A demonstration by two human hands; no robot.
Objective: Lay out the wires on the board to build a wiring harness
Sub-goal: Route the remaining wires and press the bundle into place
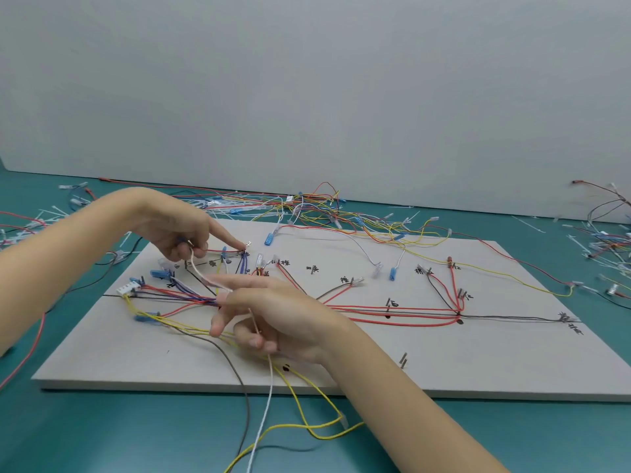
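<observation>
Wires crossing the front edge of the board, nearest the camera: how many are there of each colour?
Counting each strand where it crosses that edge:
yellow wires: 2
white wire: 1
grey wire: 1
Total: 4

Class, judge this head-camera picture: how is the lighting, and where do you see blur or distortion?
Head view: lighting even and soft, no glare on the board; the right hand is slightly motion-blurred; wide-angle bending shows at the table's far edge.
</observation>
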